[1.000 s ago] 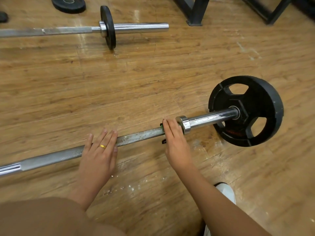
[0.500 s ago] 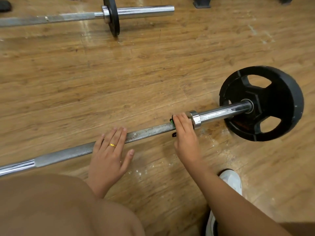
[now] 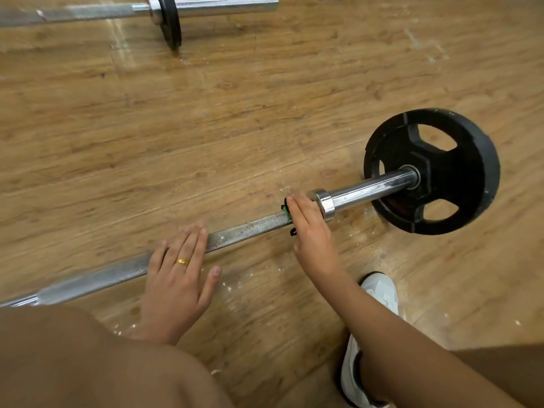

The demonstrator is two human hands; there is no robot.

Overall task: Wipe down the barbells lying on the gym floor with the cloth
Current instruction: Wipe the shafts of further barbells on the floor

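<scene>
The near barbell [image 3: 250, 226] lies across the wooden floor, with a black plate [image 3: 459, 172] on its right sleeve. My right hand [image 3: 312, 231] lies over the bar just left of the chrome collar [image 3: 323, 203]. Its fingers are stretched across the shaft and press a small green and black cloth [image 3: 285, 208] onto it. Only the edges of the cloth show. My left hand [image 3: 179, 275] rests flat on the knurled shaft further left, fingers straight and thumb spread onto the floor. A second barbell [image 3: 223, 5] lies at the top.
The second barbell carries a thin black plate [image 3: 170, 22]. My bent knee [image 3: 88, 363] fills the lower left. My white shoe [image 3: 374, 319] stands below the right forearm. White dust specks lie on the floor around the near bar.
My left thumb has spread away from the fingers onto the floor. Both hands stay at the same spots on the bar. My head has moved closer and lower.
</scene>
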